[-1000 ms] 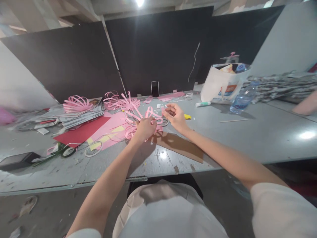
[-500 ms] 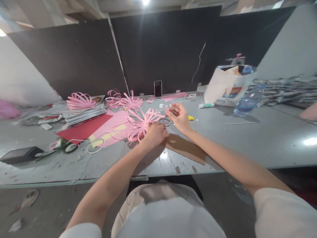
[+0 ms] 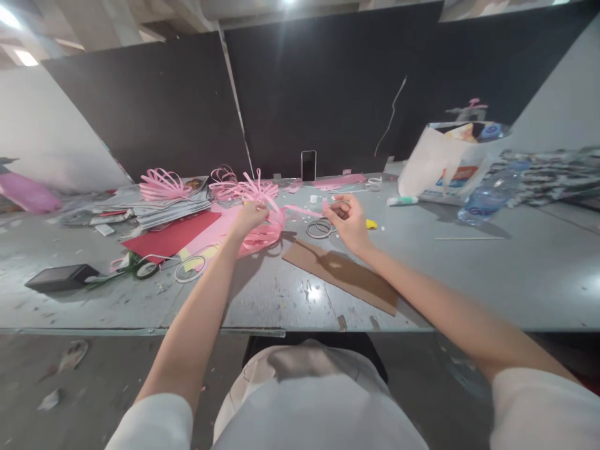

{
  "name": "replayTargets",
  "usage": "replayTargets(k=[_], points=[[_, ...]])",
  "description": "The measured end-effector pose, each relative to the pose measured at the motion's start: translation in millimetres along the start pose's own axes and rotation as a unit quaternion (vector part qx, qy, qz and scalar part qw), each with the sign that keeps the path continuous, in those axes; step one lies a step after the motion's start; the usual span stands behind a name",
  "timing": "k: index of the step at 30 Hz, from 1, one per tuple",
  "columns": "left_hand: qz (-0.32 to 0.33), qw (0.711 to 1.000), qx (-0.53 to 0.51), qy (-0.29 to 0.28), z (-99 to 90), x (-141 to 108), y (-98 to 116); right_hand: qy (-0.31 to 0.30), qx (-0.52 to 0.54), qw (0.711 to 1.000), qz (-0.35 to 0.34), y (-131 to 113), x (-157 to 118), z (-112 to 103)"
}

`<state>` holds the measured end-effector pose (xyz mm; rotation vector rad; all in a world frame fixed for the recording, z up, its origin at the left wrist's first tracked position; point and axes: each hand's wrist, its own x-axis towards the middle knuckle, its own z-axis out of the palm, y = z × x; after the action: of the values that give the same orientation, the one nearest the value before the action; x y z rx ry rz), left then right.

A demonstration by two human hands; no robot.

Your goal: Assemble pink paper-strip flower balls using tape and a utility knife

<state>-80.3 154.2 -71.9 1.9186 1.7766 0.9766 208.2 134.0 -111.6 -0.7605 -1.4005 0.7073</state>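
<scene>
My right hand [image 3: 350,222] pinches the end of a pink paper strip [image 3: 304,210], held above the table. The strip runs left to a looped bundle of pink paper strips [image 3: 269,232]. My left hand [image 3: 252,217] is closed on the upper left of this bundle, its fingertips partly hidden. Below the hands, a brown cardboard strip [image 3: 342,275] lies slantwise on the table. A coil of wire [image 3: 319,229] rests between the two hands, and a yellow object [image 3: 371,224] sits just beyond my right hand.
Red paper [image 3: 171,234], scissors [image 3: 145,269] and a dark box [image 3: 63,278] lie to the left. More pink loops [image 3: 164,184] rest on stacked paper. A phone [image 3: 308,165] leans at the back. Rightward stand a white bag [image 3: 438,165], a bottle [image 3: 490,197] and a glue stick [image 3: 402,200].
My left hand has moved left, away from the cardboard, onto the pink loops. The strip now stretches between the bundle and my right hand, which keeps its pinch. The view has shifted slightly.
</scene>
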Motion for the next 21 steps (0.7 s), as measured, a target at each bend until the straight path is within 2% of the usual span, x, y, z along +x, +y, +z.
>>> replayTargets(k=[2, 3, 6, 9, 13, 17, 19, 21], points=[[-0.004, 0.997, 0.034, -0.064, 9.0, -0.6, -6.7, 0.001, -0.003, 1.000, 0.002, 1.4, -0.3, 0.0], [-0.008, 0.995, 0.055, -0.077, 14.9, -2.5, -6.9, 0.001, -0.003, 1.000, 0.001, 2.2, -0.2, 0.0], [-0.009, 0.993, 0.092, -0.079, 30.4, -10.7, 1.7, 0.000, -0.005, 1.000, -0.006, 3.6, 0.2, 0.0], [0.047, 0.990, 0.124, -0.054, 41.3, -21.8, 16.6, -0.001, -0.001, 1.000, -0.007, 2.1, 0.4, 0.3], [0.067, 0.979, 0.175, -0.078, 62.9, -43.8, 34.7, 0.006, 0.006, 1.000, -0.004, -0.3, 1.4, 0.1], [0.147, 0.956, 0.240, -0.080, 91.5, -70.4, 45.9, 0.022, 0.010, 1.000, 0.003, 5.0, 12.3, -2.2], [0.198, 0.936, 0.283, -0.071, 102.1, -83.4, 48.9, 0.028, 0.014, 0.999, 0.012, 9.9, 23.9, -3.0], [0.253, 0.909, 0.318, -0.088, 108.8, -95.2, 50.7, 0.036, 0.019, 0.999, 0.022, 15.0, 39.4, -2.4]])
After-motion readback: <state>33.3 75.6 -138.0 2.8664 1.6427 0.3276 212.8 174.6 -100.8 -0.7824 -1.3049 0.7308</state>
